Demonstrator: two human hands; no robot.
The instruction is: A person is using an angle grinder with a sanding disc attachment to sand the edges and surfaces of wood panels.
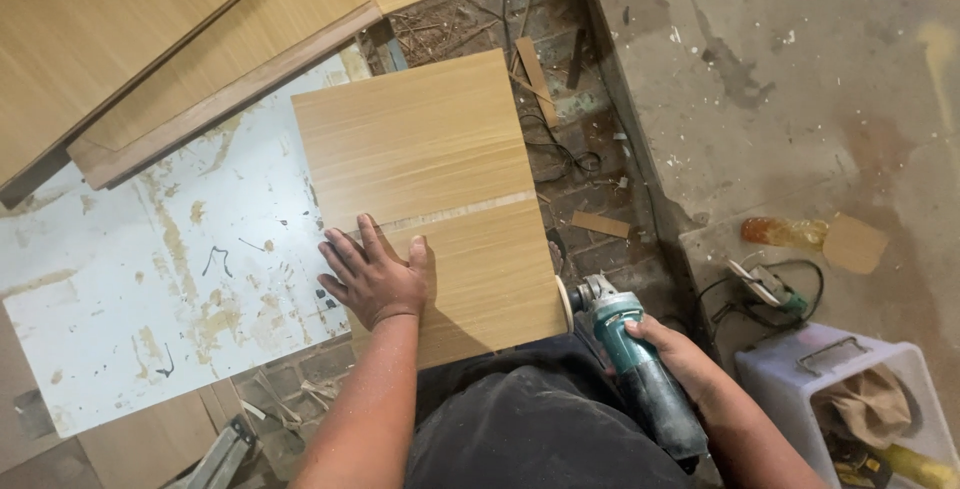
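A light wood-veneer panel [420, 149] lies on a stained white worktop [150, 269], its right part overhanging the edge. A pale strip crosses the panel. My left hand [375, 274] presses flat on the panel's near left part, fingers spread. My right hand [675, 354] grips a teal and black angle grinder [635, 354]. Its disc [567, 301] sits against the panel's right edge, near the front corner.
Larger wood panels [150, 39] are stacked at the back left. Brick rubble, wood offcuts and a black cable [560, 154] lie right of the worktop. On the concrete floor at right stand a white crate [850, 389] with cloth and tools, and a small power tool [770, 289].
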